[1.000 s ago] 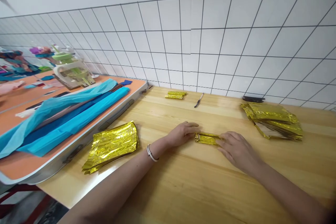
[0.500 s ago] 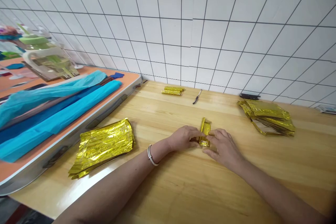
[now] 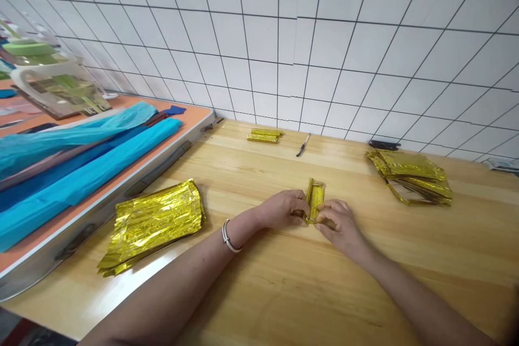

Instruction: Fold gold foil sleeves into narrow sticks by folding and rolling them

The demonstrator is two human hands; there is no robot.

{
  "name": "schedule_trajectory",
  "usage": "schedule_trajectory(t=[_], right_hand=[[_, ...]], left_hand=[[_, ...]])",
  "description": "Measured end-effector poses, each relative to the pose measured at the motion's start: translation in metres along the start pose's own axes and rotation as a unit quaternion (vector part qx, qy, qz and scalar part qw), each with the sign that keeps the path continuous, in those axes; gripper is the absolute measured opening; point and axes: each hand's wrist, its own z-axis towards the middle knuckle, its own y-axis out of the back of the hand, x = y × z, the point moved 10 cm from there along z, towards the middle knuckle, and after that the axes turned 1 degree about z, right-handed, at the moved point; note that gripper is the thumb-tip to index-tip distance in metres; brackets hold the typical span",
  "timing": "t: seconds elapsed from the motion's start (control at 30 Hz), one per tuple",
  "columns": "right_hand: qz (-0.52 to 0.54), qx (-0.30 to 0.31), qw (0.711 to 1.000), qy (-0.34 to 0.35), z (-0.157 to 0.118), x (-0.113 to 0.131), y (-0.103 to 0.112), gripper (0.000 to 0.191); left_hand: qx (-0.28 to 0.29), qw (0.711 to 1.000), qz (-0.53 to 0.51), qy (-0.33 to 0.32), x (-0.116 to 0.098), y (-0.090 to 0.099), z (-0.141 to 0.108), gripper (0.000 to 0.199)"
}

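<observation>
A small piece of gold foil paper (image 3: 317, 194), folded into a narrow strip with raised sides, lies on the wooden table (image 3: 259, 281) between my hands. My left hand (image 3: 284, 208) pinches its near left corner with thumb and fingers. On the near right corner, my right hand (image 3: 339, 224) is closed with the fingertips bent together. The fingers hide part of the near end. A stack of flat gold foil sheets (image 3: 156, 221) lies to the left of my left forearm.
At the back lie folded gold strips (image 3: 263, 135) and a pen (image 3: 303, 145). Another gold foil pile (image 3: 413, 173) sits at right, near a black object (image 3: 384, 145). On the left, an orange-topped case (image 3: 198, 113) carries blue tissue paper (image 3: 121, 157) and a green-lidded bottle (image 3: 32, 54).
My right thumb has moved in from beside the foil to its near edge, closing the pinch. The near end of the foil looks more folded. The view has tilted slightly upward.
</observation>
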Motion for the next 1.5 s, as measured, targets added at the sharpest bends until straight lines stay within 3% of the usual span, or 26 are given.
schedule_trajectory(t=[0.27, 0.43, 0.93, 1.3, 1.5], right_hand=[[-0.005, 0.023, 0.996, 0.084, -0.006, 0.022, 0.000, 0.013], [0.021, 0.030, 0.994, 0.101, -0.006, 0.028, 0.002, 0.012], [0.034, 0.021, 0.998, 0.043, -0.005, 0.020, 0.002, 0.001], [0.007, 0.041, 0.999, 0.014, -0.009, 0.012, -0.005, 0.003], [-0.003, 0.017, 1.000, -0.009, -0.007, 0.016, 0.003, 0.007]], left_hand=[[0.001, 1.000, -0.023, -0.018, 0.005, -0.006, -0.002, 0.016], [0.004, 0.999, -0.021, -0.031, 0.003, -0.009, -0.002, 0.017], [0.012, 1.000, -0.001, -0.010, -0.001, -0.011, -0.002, 0.019], [0.019, 0.999, 0.033, -0.010, -0.014, -0.013, -0.001, 0.013], [0.002, 0.998, 0.063, 0.022, -0.016, -0.012, 0.000, 0.013]])
